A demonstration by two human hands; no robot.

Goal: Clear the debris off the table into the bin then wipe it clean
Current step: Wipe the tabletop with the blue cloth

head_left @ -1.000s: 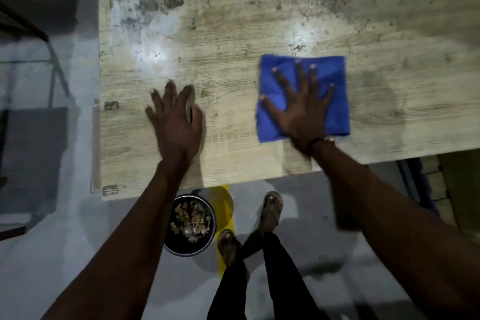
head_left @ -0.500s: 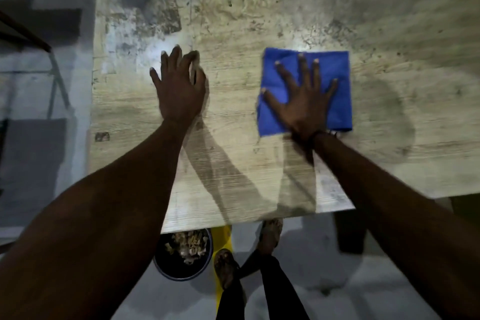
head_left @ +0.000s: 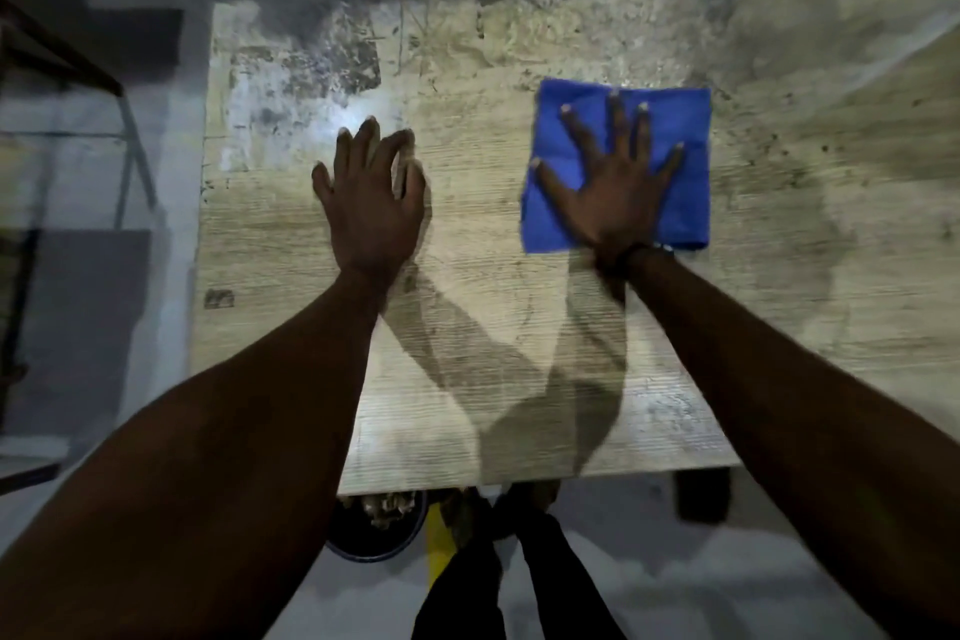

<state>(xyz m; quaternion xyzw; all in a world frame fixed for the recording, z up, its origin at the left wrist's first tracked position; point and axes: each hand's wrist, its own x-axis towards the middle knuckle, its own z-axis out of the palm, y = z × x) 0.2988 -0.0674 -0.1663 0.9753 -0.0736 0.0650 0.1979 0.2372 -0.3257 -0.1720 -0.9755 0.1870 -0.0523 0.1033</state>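
Note:
A worn, stained wooden table [head_left: 519, 379] fills the middle of the view. My right hand [head_left: 618, 192] presses flat, fingers spread, on a folded blue cloth [head_left: 685, 146] lying right of centre. My left hand [head_left: 371, 203] rests palm down on the bare wood to the left of the cloth, fingers straight. A dark round bin [head_left: 374, 530] holding pale debris stands on the floor, half hidden under the table's near edge.
Dark stains and scuffs cover the table's far left part [head_left: 322, 62]. A metal frame [head_left: 67, 68] stands on the floor at the left. My legs and sandalled feet [head_left: 519, 499] are beside the bin, on a yellow floor line [head_left: 439, 546].
Both hands have slid away from me toward the far side of the table, the right one carrying the cloth. The view has tipped, so the bin now sits mostly under the table edge.

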